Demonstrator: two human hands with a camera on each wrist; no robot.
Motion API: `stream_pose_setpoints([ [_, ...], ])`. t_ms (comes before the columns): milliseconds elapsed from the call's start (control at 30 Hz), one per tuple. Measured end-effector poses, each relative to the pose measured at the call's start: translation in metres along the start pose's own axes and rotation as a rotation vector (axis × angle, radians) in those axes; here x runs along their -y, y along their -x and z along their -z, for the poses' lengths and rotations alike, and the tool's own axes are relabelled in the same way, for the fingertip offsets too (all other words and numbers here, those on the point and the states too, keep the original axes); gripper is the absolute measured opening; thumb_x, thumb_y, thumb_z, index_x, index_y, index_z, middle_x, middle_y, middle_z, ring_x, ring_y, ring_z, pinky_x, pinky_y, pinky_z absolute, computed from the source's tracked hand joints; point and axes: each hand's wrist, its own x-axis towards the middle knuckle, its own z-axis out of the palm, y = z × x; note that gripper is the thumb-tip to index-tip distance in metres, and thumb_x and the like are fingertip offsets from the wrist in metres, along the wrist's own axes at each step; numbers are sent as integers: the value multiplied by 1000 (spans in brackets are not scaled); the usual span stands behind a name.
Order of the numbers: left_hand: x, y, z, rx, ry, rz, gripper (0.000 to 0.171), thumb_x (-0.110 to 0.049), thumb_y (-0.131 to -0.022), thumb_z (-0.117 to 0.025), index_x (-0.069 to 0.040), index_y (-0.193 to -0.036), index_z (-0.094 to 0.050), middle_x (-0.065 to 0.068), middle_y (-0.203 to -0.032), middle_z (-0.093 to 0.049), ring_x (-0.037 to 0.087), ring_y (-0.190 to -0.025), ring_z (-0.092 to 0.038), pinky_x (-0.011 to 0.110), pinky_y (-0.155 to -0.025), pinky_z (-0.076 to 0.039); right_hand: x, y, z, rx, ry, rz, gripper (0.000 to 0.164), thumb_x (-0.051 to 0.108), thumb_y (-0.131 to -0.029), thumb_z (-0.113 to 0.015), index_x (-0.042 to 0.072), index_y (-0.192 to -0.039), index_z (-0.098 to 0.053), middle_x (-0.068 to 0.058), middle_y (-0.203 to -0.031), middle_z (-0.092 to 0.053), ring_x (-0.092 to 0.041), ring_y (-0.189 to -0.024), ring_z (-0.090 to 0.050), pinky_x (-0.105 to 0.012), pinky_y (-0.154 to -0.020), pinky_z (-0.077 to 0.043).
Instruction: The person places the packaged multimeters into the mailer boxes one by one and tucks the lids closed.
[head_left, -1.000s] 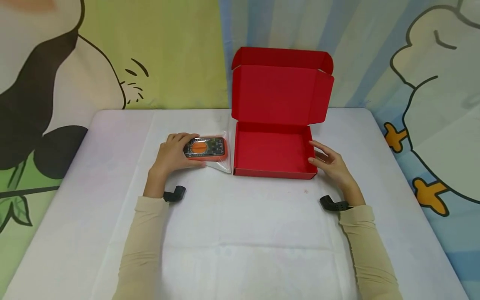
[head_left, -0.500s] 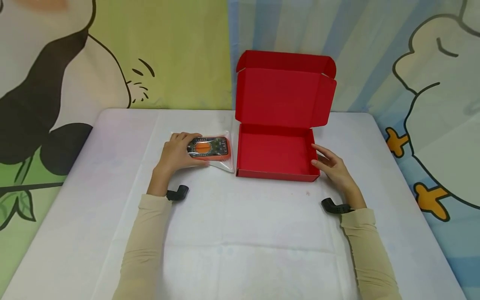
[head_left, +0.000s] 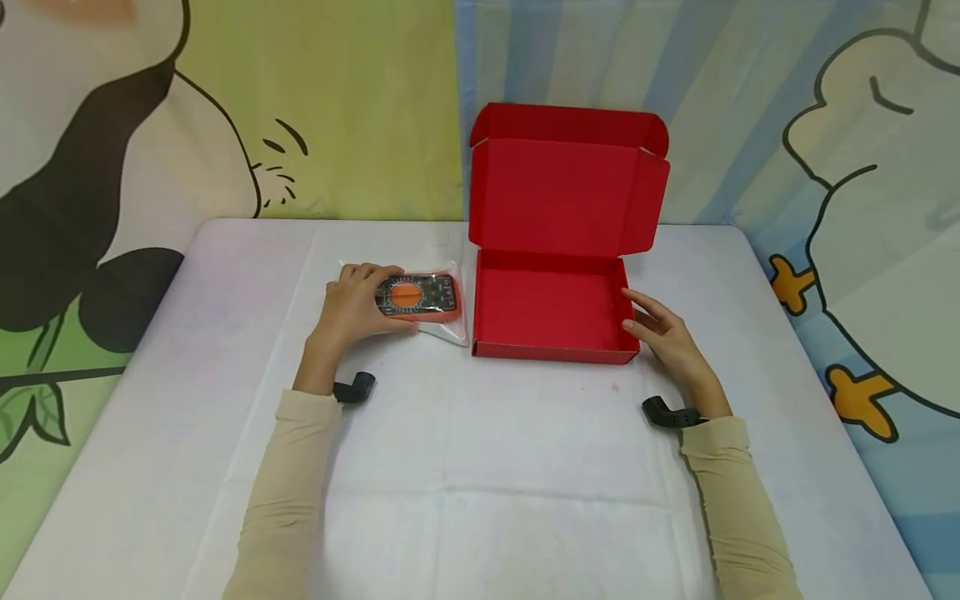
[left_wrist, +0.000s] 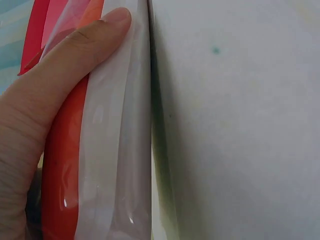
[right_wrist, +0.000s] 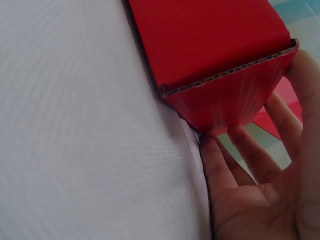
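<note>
Two hands on a white table (head_left: pixel 487 450): left hand (head_left: pixel 348 302) grasping a meter (head_left: pixel 429 294) in a clear bag (head_left: pixel 446 332), left of centre, just beside the box (head_left: pixel 555 351). Right hand (head_left: pixel 671 340), right of centre, holds the box's right wall, fingertips against its outside; lid (head_left: pixel 566 196) raised, upper centre-right.

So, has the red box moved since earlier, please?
No: in the head view, the red box keeps roughly its place against the stain on the table.
</note>
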Motion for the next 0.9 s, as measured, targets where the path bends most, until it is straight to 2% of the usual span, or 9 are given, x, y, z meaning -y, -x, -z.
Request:
stream_pose_setpoints([
  [400,1,-6,10,-30,34,-27,93,-60,-60,-86,-20,-137,-53,17,-131,-54,40,-120,-43,63,-88,-41,2,-2,3,-8,1,14,56,17,-98,-59,20,-150,-39,-3,-158,-29,-34,-142,-29,-12,-93,-45],
  [533,-2,-8,12,-54,47,-4,94,-60,-60,-86,-20,-138,-52,19,-133,-52,40,-120,-41,63,-89,-40,3,-1,5,-20,11,1,56,18,-98,-60,19,-150,-39,-2,-158,-29,-33,-142,-30,-11,-92,-45],
  [667,-3,-2,13,-67,67,43,95,-58,-60,-87,-19,-138,-51,20,-133,-51,41,-120,-41,64,-87,-41,2,0,5,-6,1,-12,56,18,-98,-59,18,-150,-38,-4,-158,-27,-33,-142,-29,-12,-92,-45],
  [900,-6,12,14,-101,60,70,94,-57,-59,-88,-19,-138,-52,21,-131,-52,42,-119,-42,63,-84,-43,-1,2,1,7,12,-14,57,22,-98,-60,22,-150,-39,-6,-159,-26,-36,-143,-29,-14,-91,-47],
])
